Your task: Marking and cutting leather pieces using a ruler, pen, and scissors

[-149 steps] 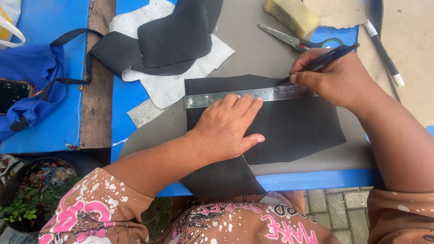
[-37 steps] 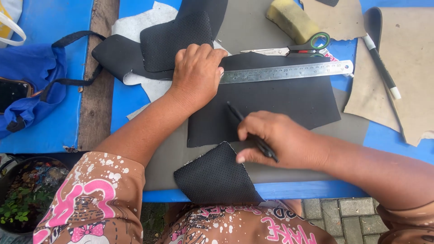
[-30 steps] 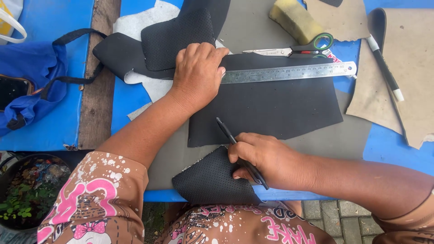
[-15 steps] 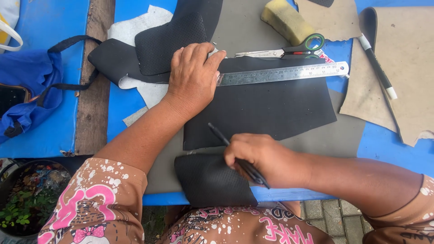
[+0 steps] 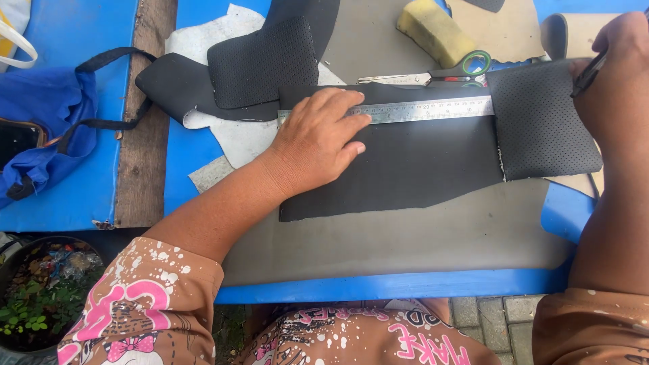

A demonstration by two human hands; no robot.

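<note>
Left hand, fingers together, flat on black sheet below steel ruler. Right hand clamps pen beyond ruler's right end; bare grey mat below sheet's edge.

my left hand lies flat, fingers spread, on the black sheet, a large dark piece lying flat on the grey mat, its lower edge cut at a slant toward the right. the steel ruler lies along the sheet's upper edge, its left end under my fingers. my right hand grips a dark pen at the far right, just above the perforated black piece, which overlaps the sheet's right end
</note>
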